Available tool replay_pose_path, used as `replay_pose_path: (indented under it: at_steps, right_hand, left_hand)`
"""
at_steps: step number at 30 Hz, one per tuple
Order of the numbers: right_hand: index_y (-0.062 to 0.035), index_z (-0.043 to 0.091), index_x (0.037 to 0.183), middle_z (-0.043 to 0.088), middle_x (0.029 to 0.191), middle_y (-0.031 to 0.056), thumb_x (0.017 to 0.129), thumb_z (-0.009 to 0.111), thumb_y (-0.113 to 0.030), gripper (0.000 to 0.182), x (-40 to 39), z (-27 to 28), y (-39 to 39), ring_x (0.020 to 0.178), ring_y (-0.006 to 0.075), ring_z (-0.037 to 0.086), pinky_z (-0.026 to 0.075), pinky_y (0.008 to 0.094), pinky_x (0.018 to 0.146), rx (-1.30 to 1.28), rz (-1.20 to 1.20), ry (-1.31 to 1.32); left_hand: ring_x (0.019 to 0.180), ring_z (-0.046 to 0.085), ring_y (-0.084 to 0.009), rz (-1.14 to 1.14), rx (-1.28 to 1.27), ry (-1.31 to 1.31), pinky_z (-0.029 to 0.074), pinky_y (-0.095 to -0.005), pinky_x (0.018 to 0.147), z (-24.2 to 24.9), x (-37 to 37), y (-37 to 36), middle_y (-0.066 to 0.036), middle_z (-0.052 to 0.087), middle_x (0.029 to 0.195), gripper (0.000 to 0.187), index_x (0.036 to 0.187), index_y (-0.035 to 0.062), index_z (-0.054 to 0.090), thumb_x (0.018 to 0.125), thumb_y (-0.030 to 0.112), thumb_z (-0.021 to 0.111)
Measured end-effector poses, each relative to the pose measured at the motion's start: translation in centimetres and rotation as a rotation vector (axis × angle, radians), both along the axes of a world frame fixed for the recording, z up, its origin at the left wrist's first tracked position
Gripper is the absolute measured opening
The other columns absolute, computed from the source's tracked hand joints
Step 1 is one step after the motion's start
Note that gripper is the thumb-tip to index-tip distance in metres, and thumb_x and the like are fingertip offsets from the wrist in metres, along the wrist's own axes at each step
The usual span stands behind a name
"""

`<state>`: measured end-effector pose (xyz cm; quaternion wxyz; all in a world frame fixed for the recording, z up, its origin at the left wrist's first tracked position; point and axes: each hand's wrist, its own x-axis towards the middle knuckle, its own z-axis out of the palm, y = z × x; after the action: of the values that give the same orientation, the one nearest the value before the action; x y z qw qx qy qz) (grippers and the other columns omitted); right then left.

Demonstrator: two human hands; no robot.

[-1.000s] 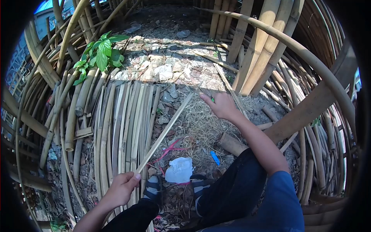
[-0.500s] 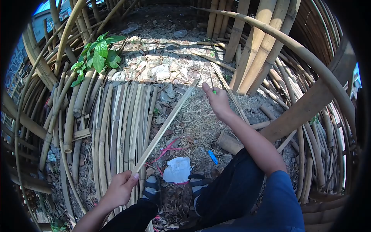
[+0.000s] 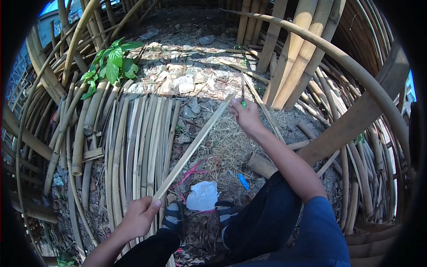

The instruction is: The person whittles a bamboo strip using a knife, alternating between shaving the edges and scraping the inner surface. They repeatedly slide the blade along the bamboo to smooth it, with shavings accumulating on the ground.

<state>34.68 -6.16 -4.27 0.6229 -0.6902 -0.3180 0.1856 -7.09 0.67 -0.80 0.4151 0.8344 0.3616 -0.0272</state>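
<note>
My left hand is closed around the near end of a long split bamboo strip, thumb along its top. The strip slants up and away to the right, over the ground. At its far end is my right hand, closed on a knife with a bit of bright green at the handle. The knife's thin dark blade points away from me. The fingers of my right hand are right at the strip's far tip.
Split bamboo strips lie side by side at left. Thin shavings cover the ground ahead. Near my feet are a white crumpled sheet, pink string and a blue object. Bamboo poles stand at right; a leafy plant grows at left.
My right hand has moved slightly left and down with the knife, from just beside the strip's far tip to right at it. The left hand keeps its hold.
</note>
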Motion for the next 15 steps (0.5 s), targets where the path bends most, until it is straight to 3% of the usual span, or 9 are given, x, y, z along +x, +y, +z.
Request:
replay_pose_path:
  at_steps: [2,3,5,9,11,15]
  right_hand:
    - [0.0008,0.062,0.091,0.049,0.062,-0.0018,0.1,0.058,-0.026,0.029,-0.6,1.2,-0.5,0.049,0.0048,0.039,0.029,0.023,0.044,0.126,0.028,0.267]
    - [0.0008,0.062,0.091,0.049,0.062,-0.0018,0.1,0.058,-0.026,0.029,-0.6,1.5,-0.6,0.049,0.0048,0.039,0.029,0.023,0.044,0.126,0.029,0.266]
    - [0.0002,0.057,0.089,0.044,0.057,-0.003,0.1,0.057,-0.027,0.029,-0.4,2.0,-0.8,0.041,0.0064,0.036,0.028,0.0233,0.038,0.214,0.109,0.353]
    - [-0.001,0.057,0.089,0.042,0.056,-0.0039,0.1,0.058,-0.026,0.027,-0.6,2.9,-1.4,0.042,0.0053,0.035,0.027,0.0231,0.039,0.239,0.131,0.235]
    - [-0.0015,0.059,0.089,0.046,0.06,-0.0041,0.099,0.059,-0.022,0.023,-0.7,3.2,-1.7,0.047,0.0031,0.035,0.026,0.0213,0.041,0.254,0.149,0.121]
    - [-0.0015,0.059,0.09,0.046,0.06,-0.0038,0.1,0.058,-0.021,0.022,-0.5,3.5,-2.2,0.047,0.0024,0.036,0.026,0.0207,0.042,0.225,0.173,0.136]
  left_hand:
    - [0.044,0.047,-0.0203,0.064,-0.371,-0.055,0.036,-0.0355,0.046,-0.4,-0.2,0.3,-0.005,0.047,0.051,0.048,0.075,-0.0009,0.057,0.101,0.038,0.048]
    - [0.044,0.047,-0.0203,0.065,-0.371,-0.056,0.036,-0.0355,0.046,-0.4,-0.3,0.6,-0.005,0.047,0.051,0.048,0.075,-0.0009,0.057,0.101,0.038,0.048]
    - [0.042,0.034,-0.009,0.113,-0.992,-0.139,0.027,-0.026,0.041,-0.5,-0.6,1.3,0.004,0.038,0.053,0.049,0.081,0.0003,0.059,0.102,0.042,0.047]
    - [0.041,0.029,-0.006,0.087,-1.237,-0.144,0.024,-0.0226,0.038,0.4,-0.8,2.0,0.004,0.034,0.054,0.053,0.085,-0.0027,0.058,0.102,0.046,0.046]
    - [0.042,0.032,-0.0055,0.058,-1.58,-0.137,0.024,-0.0231,0.037,-0.4,-1.3,2.4,0.003,0.035,0.053,0.056,0.085,-0.0047,0.057,0.102,0.047,0.044]
    - [0.041,0.032,-0.0061,0.01,-1.736,-0.159,0.026,-0.0227,0.037,-1.1,-1.5,2.5,0.003,0.036,0.052,0.056,0.085,-0.0055,0.057,0.102,0.046,0.043]
